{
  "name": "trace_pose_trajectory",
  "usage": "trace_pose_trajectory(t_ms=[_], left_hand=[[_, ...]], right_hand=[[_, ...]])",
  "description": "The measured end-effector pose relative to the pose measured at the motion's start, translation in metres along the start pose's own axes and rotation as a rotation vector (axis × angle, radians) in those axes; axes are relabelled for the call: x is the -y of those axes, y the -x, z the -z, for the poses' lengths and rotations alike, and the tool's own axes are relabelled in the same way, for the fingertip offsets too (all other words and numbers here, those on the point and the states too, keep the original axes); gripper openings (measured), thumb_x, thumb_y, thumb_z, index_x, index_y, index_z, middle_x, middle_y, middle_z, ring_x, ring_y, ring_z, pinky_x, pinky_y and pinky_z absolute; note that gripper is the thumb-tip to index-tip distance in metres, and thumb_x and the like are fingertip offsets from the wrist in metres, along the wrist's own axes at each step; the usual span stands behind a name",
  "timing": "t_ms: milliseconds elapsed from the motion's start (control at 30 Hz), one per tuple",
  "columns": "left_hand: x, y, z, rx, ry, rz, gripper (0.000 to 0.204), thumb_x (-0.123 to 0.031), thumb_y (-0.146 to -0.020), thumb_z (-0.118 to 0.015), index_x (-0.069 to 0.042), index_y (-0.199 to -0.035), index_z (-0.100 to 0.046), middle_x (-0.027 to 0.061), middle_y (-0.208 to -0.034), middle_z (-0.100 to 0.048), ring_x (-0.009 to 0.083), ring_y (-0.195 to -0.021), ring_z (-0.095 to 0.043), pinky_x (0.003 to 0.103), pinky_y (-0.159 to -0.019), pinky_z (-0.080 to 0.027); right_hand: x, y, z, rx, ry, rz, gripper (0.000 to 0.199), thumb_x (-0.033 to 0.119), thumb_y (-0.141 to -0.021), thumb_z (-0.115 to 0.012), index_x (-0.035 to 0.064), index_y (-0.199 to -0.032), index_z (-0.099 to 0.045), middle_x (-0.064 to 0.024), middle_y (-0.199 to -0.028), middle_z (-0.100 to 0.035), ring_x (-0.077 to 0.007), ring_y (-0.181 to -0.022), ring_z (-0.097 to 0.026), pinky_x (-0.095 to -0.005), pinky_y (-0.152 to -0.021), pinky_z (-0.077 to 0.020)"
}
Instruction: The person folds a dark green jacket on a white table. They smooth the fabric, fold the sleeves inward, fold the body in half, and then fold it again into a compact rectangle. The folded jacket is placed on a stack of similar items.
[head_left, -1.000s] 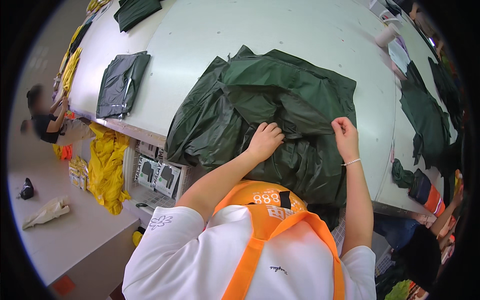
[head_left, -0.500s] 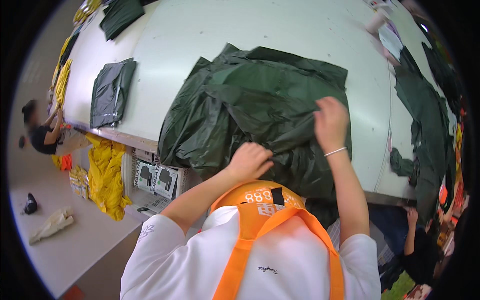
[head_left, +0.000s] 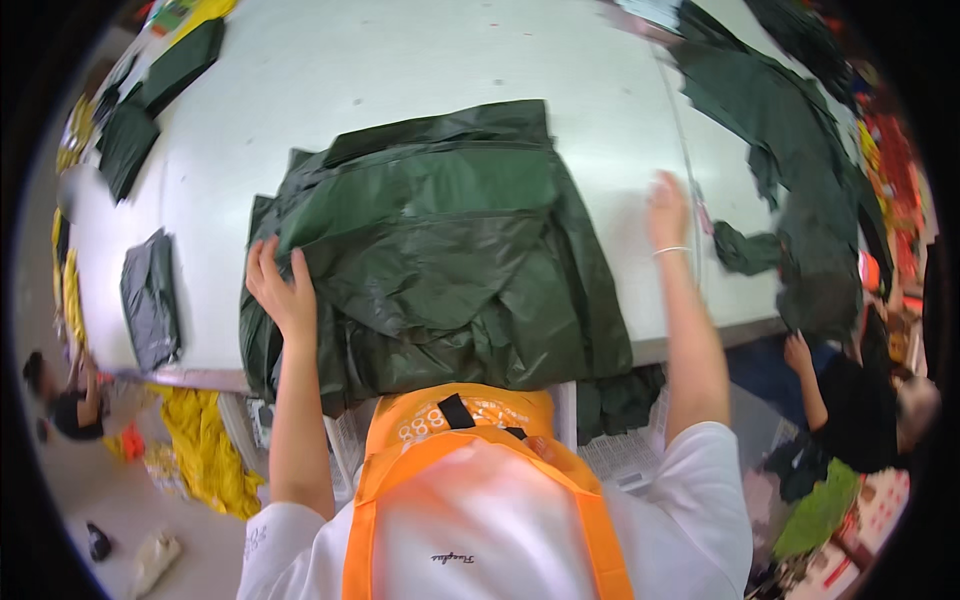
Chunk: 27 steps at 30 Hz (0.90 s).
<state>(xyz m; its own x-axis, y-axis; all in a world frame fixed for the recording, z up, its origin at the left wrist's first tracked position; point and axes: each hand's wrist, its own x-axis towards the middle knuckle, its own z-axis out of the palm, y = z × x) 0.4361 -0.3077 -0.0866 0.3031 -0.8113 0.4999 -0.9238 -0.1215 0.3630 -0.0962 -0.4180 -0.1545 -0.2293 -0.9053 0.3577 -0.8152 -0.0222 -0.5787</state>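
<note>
A dark green, glossy rain garment (head_left: 430, 270) lies spread and wrinkled in front of me, its near part hanging over the table edge against my body. My left hand (head_left: 283, 290) rests on its left edge with the fingers spread. To the right of the garment, apart from it, my right hand (head_left: 668, 215) is over the bare tabletop. Its fingers are slightly blurred and point away from me, and I see nothing in them.
A folded dark green garment (head_left: 152, 300) lies on the white table (head_left: 420, 60) at left, with more green pieces (head_left: 180, 65) farther back. Green garments (head_left: 770, 170) are heaped at right. Yellow garments (head_left: 205, 440) hang below the left edge. People sit at both sides.
My hands have moved apart, the left to the garment's left edge and the right off it. The garment lies flatter and straighter. The whole view has shifted.
</note>
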Motion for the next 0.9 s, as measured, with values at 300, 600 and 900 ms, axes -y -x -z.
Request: trace_pose_trajectory(t_ms=[300, 600, 900], left_hand=[[0.12, -0.087, -0.033, 0.389, 0.768, 1.382, 0.061, -0.044, -0.075, -0.072, 0.002, -0.111, -0.054, 0.0074, -0.082, -0.064, 0.0141, -0.066, -0.056, 0.031, -0.054, -0.042], [0.071, -0.086, -0.011, 0.181, 1.215, 1.14, 0.026, -0.006, -0.081, -0.067, 0.007, -0.102, -0.061, 0.0119, -0.092, -0.066, 0.0171, -0.079, -0.064, 0.027, -0.068, -0.052], [0.029, -0.077, 0.014, 0.378, 1.185, 0.768, 0.022, -0.008, -0.081, -0.068, 0.005, -0.098, -0.065, 0.007, -0.087, -0.067, 0.0098, -0.073, -0.061, 0.021, -0.066, -0.049]], right_hand=[[-0.131, -0.02, 0.017, 0.158, 0.646, -0.144, 0.025, 0.016, -0.088, -0.054, -0.0001, -0.107, -0.058, -0.0223, -0.101, -0.059, -0.0383, -0.095, -0.055, -0.0454, -0.084, -0.043], [0.162, -0.012, -0.04, 0.382, -0.517, -0.387, 0.03, 0.031, -0.089, -0.062, 0.0033, -0.1, -0.064, 0.0042, -0.077, -0.054, -0.0023, -0.058, -0.038, -0.0186, -0.049, -0.0306], [0.416, 0.03, -0.143, 1.132, -0.992, -0.393, 0.022, 0.026, -0.086, -0.066, 0.0043, -0.089, -0.067, 0.0086, -0.064, -0.048, -0.0004, -0.052, -0.036, -0.0185, -0.045, -0.0268]])
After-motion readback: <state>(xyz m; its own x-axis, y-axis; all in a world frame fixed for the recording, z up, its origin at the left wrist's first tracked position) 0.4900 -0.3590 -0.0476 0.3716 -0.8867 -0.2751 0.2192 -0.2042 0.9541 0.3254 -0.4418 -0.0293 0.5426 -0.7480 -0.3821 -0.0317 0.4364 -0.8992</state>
